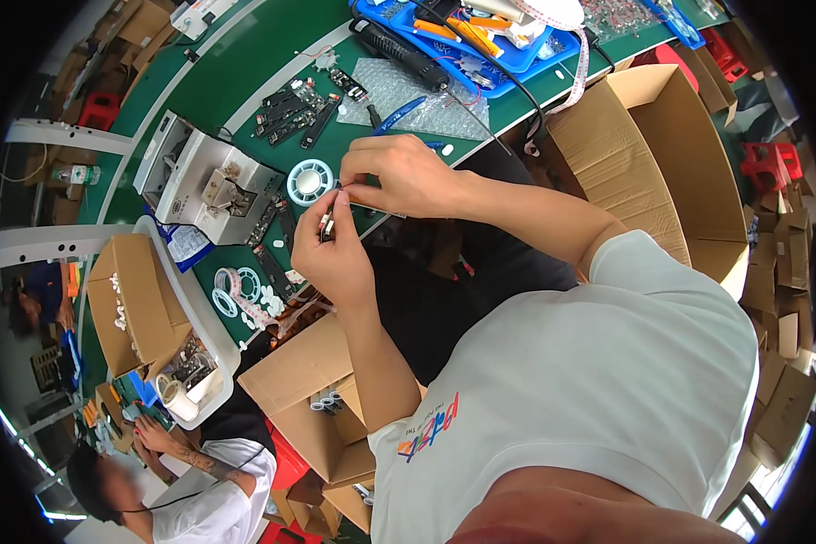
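Observation:
Over the table's near edge, my left hand pinches a small dark circuit board, mostly hidden by its fingers. My right hand meets it at the fingertips, thumb and forefinger closed on something too small to make out. Just left of the fingertips lies a light-blue spool with a white centre. Several narrow black circuit boards are piled beyond it. A blue-handled tool lies on bubble wrap beyond my right hand.
A metal dispenser-like box stands left of the spool. Blue trays and a black tool with a thin rod lie at the back. Open cardboard boxes flank me. A co-worker sits at lower left beside a white bin.

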A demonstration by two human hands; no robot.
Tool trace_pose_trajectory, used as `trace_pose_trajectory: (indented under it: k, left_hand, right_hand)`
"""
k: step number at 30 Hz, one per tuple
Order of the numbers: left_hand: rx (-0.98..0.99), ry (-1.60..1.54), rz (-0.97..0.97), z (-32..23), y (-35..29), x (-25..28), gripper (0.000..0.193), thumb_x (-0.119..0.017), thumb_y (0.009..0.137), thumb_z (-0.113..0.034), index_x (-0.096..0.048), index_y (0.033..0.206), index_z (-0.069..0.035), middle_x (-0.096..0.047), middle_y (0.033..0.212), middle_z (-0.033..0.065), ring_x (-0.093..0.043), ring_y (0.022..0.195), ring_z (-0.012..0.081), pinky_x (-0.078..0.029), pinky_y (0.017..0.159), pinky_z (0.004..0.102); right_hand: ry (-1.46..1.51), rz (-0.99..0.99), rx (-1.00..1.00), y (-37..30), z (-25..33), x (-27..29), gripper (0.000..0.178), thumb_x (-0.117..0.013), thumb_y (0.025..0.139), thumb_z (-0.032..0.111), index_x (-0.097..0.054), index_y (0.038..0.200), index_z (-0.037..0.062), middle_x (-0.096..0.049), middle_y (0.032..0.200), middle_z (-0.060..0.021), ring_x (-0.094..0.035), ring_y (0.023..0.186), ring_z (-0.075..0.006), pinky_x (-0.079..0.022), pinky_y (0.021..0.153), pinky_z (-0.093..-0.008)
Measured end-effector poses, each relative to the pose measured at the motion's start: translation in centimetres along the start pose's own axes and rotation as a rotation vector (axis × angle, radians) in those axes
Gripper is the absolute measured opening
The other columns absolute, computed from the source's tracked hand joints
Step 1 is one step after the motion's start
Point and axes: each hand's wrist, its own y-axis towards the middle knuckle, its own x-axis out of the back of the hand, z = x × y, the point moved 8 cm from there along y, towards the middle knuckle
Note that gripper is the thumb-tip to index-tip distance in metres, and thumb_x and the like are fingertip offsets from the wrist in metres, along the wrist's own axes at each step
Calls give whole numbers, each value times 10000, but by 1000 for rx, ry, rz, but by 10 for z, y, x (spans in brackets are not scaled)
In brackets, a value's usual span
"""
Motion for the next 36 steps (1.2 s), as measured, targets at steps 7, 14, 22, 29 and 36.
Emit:
trace_pose_trajectory:
  k: [7,14,22,29,36]
  left_hand:
    - [12,-60,37,7,-1,3,97,-764,941,-65,-766,1006,7,-731,884,56,-572,721,136,-472,659,269]
    - [-115,50,44,-4,-3,11,75,-750,946,-54,-768,994,2,-712,871,44,-567,731,132,-463,667,275]
    - [54,67,104,-9,-7,17,193,-727,958,-37,-714,1150,-16,-607,773,4,-508,685,151,-431,665,264]
    - [-5,98,61,-5,-25,35,237,-691,988,-60,-673,1222,-34,-529,729,-20,-465,664,142,-407,665,253]
    - [159,-32,196,-20,-29,33,186,-623,1037,-106,-676,1181,1,-586,774,-2,-483,647,127,-404,609,235]
  right_hand:
    - [162,-7,91,-1,5,-1,98,-783,854,19,-717,922,46,-647,858,-35,-573,685,-209,-466,640,-329]
    - [251,90,100,3,4,-3,86,-770,869,-3,-730,933,39,-630,846,-32,-550,690,-192,-451,649,-323]
    - [257,74,66,5,0,-6,66,-765,872,-6,-728,905,37,-623,842,-29,-548,691,-178,-439,643,-321]
    - [278,75,30,4,1,-5,66,-756,876,-7,-724,902,45,-609,831,-28,-530,682,-177,-429,638,-317]
    - [278,72,23,3,0,-6,72,-749,877,-7,-722,905,54,-596,825,-25,-518,686,-170,-422,638,-315]
